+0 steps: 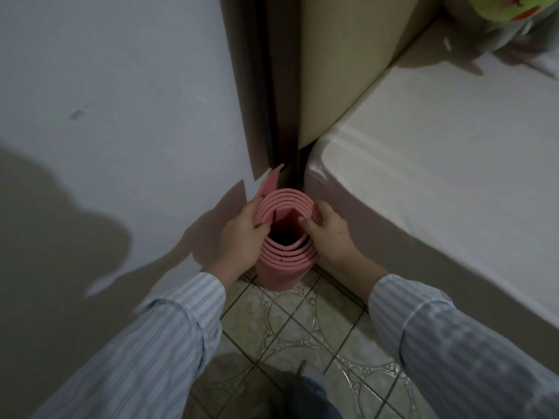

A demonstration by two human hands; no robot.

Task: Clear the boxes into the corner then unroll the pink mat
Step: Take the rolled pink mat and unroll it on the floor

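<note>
The left hand (pixel 242 234) and right hand (pixel 326 229) each grip the rolled pink mat (pixel 286 237) standing upright on the floor (pixel 302 328), with no words on it.

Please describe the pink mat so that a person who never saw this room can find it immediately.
Look at the narrow gap between the pale wall and the white bed, above the patterned tiled floor. There the pink mat stands on end, rolled in a spiral with one loose flap, gripped by the left hand and the right hand. It is the only pink thing there.
</note>
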